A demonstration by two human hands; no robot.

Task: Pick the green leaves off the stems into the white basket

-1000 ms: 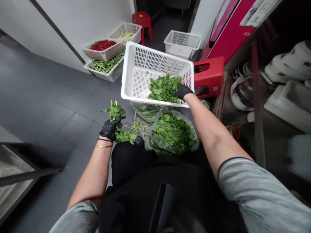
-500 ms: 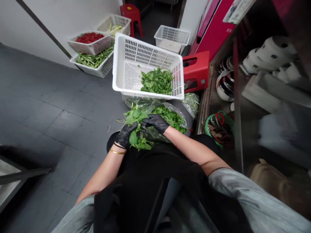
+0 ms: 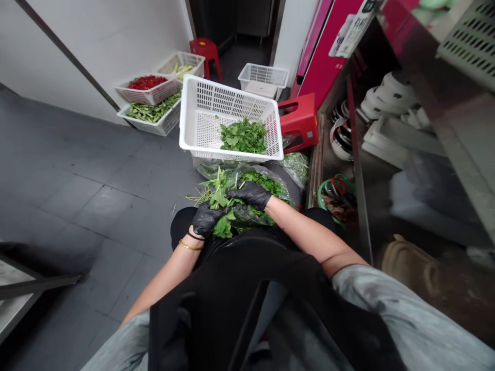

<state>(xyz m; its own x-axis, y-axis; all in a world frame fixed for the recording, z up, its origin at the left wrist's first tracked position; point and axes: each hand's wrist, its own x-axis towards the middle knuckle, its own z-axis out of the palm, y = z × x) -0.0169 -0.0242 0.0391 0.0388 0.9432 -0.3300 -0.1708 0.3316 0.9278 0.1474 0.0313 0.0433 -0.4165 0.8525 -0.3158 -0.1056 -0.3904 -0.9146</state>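
Observation:
My left hand (image 3: 208,218), in a black glove, is closed around a bunch of leafy greens (image 3: 221,198) with pale stems poking out to the left. My right hand (image 3: 252,195), gloved in black too, pinches the same greens from the right; its fingertips are partly covered by leaves. Behind and below my hands a clear plastic bag (image 3: 284,186) holds more loose greens (image 3: 266,183). Just beyond it stands a white perforated basket (image 3: 204,108), tilted toward me, with a pile of picked leaves (image 3: 244,136) in its right half.
At the back left, white baskets hold red chillies (image 3: 147,82) and green beans (image 3: 149,112). A red stool (image 3: 303,122) touches the big basket's right side. Metal shelving (image 3: 359,196) with containers runs along my right. A metal frame (image 3: 38,283) juts in at lower left.
The view has tilted up slightly, so the scene sits lower. Both hands keep hold of the greens; more stems now stick up between them.

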